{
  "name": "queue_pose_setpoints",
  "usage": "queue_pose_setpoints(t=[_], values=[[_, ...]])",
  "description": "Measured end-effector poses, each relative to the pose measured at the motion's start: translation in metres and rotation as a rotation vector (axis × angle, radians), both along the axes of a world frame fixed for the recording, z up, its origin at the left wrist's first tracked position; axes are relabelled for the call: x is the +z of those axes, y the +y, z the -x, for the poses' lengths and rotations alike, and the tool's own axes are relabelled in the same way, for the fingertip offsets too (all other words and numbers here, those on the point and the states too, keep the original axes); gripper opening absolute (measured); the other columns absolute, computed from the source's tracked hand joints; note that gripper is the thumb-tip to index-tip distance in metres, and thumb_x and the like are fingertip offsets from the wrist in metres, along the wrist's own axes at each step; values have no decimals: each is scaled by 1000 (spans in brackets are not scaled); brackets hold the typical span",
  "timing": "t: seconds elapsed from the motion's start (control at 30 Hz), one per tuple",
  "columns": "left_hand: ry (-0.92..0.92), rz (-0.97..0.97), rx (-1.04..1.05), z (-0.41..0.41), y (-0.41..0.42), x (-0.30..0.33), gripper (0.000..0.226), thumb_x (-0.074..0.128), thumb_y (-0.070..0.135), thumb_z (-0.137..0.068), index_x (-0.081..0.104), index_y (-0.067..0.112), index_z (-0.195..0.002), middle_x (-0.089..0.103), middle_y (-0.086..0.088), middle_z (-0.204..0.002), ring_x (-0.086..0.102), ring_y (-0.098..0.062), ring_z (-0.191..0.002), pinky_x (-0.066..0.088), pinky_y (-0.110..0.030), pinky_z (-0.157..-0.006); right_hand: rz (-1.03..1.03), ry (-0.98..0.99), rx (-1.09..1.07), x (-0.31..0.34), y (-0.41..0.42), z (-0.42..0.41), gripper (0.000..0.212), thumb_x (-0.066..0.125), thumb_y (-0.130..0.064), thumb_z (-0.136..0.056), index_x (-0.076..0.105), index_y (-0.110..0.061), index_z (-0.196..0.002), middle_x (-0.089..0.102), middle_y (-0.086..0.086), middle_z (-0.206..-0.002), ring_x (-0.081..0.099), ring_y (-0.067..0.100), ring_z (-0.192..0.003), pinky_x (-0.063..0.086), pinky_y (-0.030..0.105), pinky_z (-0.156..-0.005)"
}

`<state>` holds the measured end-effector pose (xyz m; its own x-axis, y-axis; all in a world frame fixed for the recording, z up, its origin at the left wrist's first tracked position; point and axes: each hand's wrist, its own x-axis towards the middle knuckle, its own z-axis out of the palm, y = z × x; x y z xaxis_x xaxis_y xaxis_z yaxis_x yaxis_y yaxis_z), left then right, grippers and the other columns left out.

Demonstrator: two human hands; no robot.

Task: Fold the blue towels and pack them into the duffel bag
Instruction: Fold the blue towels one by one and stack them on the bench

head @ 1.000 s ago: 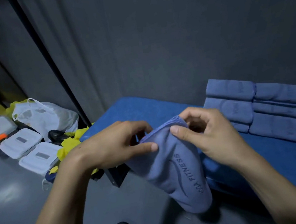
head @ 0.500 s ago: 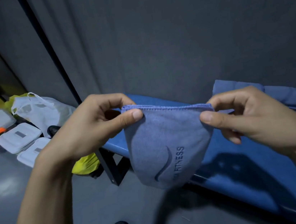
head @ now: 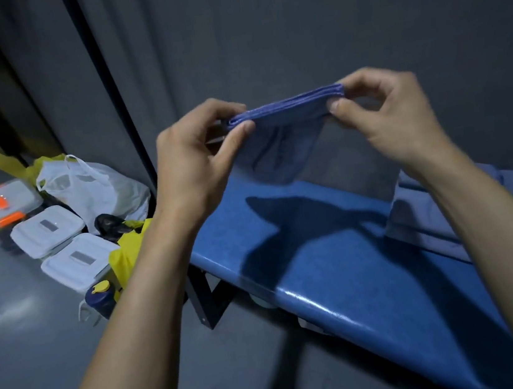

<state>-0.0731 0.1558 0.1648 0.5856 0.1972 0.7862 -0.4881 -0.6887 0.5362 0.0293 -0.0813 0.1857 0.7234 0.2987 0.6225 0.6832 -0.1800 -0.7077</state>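
Over at 9 o'clock there's floor clutter: food containers (head: 48,231) and a plastic bag (head: 94,186). Left hand (head: 193,166) pinches one top corner of the blue towel (head: 280,139) between thumb and fingers, right hand (head: 392,117) pinches the other at 1 o'clock, so the towel hangs above the desk (head: 354,256). I'd keep the stacked edges lined up and taut, then lay it flat before folding again. No duffel bag in view.

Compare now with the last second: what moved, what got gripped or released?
Both hands raised the blue towel off the bench side to chest height and drew apart, stretching its folded top edge level. The left hand and right hand never let go; each still pinches a corner. Unchanged: the blue bench, the folded towels on it, the containers on the floor.
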Motion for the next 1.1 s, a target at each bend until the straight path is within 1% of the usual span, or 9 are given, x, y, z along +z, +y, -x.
queue_pose_setpoints(t=[0.13, 0.27, 0.37, 0.53, 0.7, 0.8, 0.93, 1.03, 1.1], values=[[133, -169, 6, -2, 11, -49, 14, 75, 23, -92, 75, 13, -101, 75, 6, -97, 71, -6, -88, 58, -27, -82, 156, -56, -77, -53, -3, 0, 10, 72, -20, -86, 74, -16, -95, 75, -5, -92, 70, 10, -87, 56, 32, -82], [624, -508, -93, 3, 9, -110, 8, 77, 28, -87, 73, 24, -92, 72, 8, -91, 68, -15, -84, 55, -38, -76, 522, -60, -172, -143, -20, 18, 9, 74, -17, -87, 71, -23, -92, 69, -5, -89, 66, 19, -79, 52, 36, -73], [813, -675, -126, 12, -7, -126, 9, 72, 32, -86, 70, 28, -94, 66, 11, -101, 63, -17, -95, 50, -34, -74, 763, -117, -149, -185, -38, 40, 4, 62, -22, -85, 61, -26, -88, 59, -8, -86, 60, 23, -75, 47, 36, -62], [771, -762, -205, 31, -22, -140, 9, 66, 30, -84, 61, 29, -91, 54, 12, -101, 51, -14, -100, 49, -36, -72, 895, -242, -75, -201, -59, 70, 14, 60, -19, -78, 51, -23, -87, 51, -9, -88, 52, 19, -78, 31, 29, -68], [758, -794, -266, 39, -28, -155, 15, 66, 21, -78, 56, 25, -88, 48, 10, -105, 45, -15, -103, 45, -33, -72, 889, -284, -68, -208, -59, 79, 24, 62, -13, -80, 57, -22, -102, 58, -7, -103, 53, 18, -91, 41, 31, -75], [738, -777, -321, 38, -26, -160, 18, 68, 19, -74, 56, 24, -87, 49, 8, -107, 46, -19, -103, 46, -35, -78, 869, -339, -72, -212, -58, 82, 19, 65, -8, -79, 57, -20, -92, 55, -4, -93, 53, 23, -82, 44, 36, -69], [804, -673, -421, 35, -16, -162, 24, 77, 42, -81, 60, 28, -90, 52, 13, -107, 48, -11, -103, 47, -31, -88, 831, -359, -104, -213, -56, 87, 21, 66, -4, -75, 55, -18, -86, 50, -3, -87, 49, 23, -77, 46, 39, -64], [766, -590, -358, 27, -16, -159, 27, 64, 57, -90, 65, 31, -101, 56, 12, -109, 53, -11, -105, 48, -37, -93, 817, -335, -91, -214, -55, 88, 20, 63, -4, -75, 56, -18, -88, 50, -4, -89, 48, 23, -78, 47, 39, -64], [701, -613, -257, 14, -23, -158, 48, 46, 61, -94, 63, 30, -125, 55, 6, -132, 51, -19, -122, 45, -42, -103, 795, -291, -55, -213, -57, 87, 18, 58, -6, -77, 58, -19, -91, 52, -5, -92, 49, 21, -81, 46, 36, -68]])
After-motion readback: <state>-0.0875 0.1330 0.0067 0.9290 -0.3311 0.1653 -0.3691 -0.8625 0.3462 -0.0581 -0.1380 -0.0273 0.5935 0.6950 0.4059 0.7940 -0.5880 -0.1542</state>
